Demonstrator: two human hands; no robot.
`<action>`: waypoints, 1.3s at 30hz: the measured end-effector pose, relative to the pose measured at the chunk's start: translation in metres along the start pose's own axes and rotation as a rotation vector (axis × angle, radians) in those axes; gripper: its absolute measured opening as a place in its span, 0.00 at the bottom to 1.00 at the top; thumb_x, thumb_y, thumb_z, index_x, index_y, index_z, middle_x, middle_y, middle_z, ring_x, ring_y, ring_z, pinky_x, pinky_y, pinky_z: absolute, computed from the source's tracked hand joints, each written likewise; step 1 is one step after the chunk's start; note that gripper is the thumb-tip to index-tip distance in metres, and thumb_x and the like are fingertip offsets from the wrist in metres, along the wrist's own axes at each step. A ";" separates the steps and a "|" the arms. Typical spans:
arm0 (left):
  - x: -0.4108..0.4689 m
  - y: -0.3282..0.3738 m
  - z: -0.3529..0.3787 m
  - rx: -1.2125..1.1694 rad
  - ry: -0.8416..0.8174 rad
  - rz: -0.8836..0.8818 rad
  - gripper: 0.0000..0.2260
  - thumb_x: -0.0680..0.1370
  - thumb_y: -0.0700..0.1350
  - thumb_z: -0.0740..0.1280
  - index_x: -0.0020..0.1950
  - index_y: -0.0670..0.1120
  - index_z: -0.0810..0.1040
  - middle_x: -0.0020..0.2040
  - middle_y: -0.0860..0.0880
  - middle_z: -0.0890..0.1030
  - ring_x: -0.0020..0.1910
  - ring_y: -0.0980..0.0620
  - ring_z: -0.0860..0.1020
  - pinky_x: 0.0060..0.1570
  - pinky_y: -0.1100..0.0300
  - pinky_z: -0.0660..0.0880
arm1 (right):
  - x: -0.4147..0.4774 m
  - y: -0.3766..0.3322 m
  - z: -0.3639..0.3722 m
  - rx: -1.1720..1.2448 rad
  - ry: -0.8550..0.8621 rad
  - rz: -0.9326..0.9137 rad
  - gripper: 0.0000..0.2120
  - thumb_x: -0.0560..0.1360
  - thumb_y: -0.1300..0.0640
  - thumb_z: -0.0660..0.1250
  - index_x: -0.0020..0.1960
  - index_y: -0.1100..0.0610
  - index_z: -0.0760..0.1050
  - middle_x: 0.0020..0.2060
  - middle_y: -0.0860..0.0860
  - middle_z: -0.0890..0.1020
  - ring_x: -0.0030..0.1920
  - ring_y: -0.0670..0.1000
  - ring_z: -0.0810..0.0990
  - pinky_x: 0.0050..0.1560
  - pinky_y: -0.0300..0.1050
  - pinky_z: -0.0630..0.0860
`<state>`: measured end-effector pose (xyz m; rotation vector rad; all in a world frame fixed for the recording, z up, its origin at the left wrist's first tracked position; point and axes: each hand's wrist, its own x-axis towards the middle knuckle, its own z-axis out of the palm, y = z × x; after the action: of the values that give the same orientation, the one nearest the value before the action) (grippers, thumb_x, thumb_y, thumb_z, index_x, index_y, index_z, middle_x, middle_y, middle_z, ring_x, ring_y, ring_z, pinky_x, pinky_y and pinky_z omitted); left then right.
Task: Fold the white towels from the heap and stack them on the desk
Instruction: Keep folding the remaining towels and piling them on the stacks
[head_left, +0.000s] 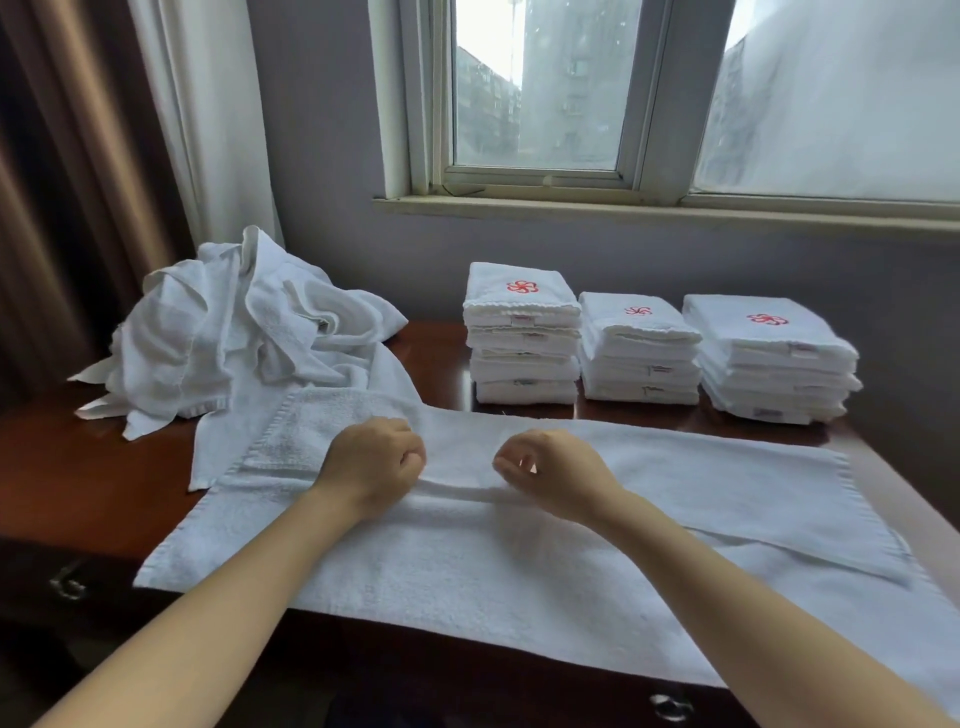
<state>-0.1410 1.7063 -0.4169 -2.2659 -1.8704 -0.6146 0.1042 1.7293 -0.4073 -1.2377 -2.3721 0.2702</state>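
Observation:
A long white towel (467, 566) lies spread across the front of the dark wooden desk (98, 483), with one layer folded lengthwise over the other. The folded layer's near edge forms a ridge running under both hands. My left hand (374, 462) is curled into a fist on that ridge and seems to pinch it. My right hand (550, 467) is curled a little to the right, with fingertips and thumb together at the same edge. A heap of crumpled white towels (234, 332) sits at the back left. Three stacks of folded towels (522, 338) (639, 353) (769, 358) with red emblems stand at the back.
A grey wall with a window (540, 104) rises behind the desk, and curtains (104, 156) hang at the left. Metal drawer handles (67, 587) (670, 706) show on the desk front. Bare wood shows at the desk's left, in front of the heap.

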 end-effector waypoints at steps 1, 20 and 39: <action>0.002 0.008 0.001 -0.040 0.018 -0.007 0.17 0.73 0.51 0.55 0.44 0.51 0.84 0.44 0.55 0.81 0.45 0.53 0.77 0.42 0.58 0.72 | -0.002 0.006 -0.003 0.007 0.051 0.026 0.09 0.78 0.51 0.64 0.48 0.49 0.82 0.43 0.44 0.83 0.43 0.47 0.79 0.41 0.44 0.76; 0.050 0.182 0.060 -0.299 -0.218 0.502 0.14 0.72 0.47 0.66 0.56 0.57 0.81 0.56 0.60 0.78 0.52 0.57 0.77 0.46 0.61 0.74 | -0.134 0.117 -0.103 -0.044 -0.077 0.435 0.15 0.69 0.54 0.70 0.55 0.43 0.79 0.54 0.39 0.78 0.55 0.41 0.76 0.57 0.40 0.74; 0.065 0.228 0.076 -0.358 -0.082 0.315 0.06 0.79 0.52 0.66 0.50 0.51 0.79 0.47 0.56 0.81 0.46 0.52 0.77 0.42 0.56 0.72 | -0.133 0.166 -0.138 -0.480 0.323 0.423 0.13 0.69 0.67 0.61 0.43 0.54 0.80 0.38 0.48 0.82 0.42 0.56 0.77 0.36 0.43 0.61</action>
<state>0.1051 1.7425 -0.4259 -2.7713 -1.4773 -0.8720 0.3569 1.7124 -0.3865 -1.8421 -1.9351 -0.3731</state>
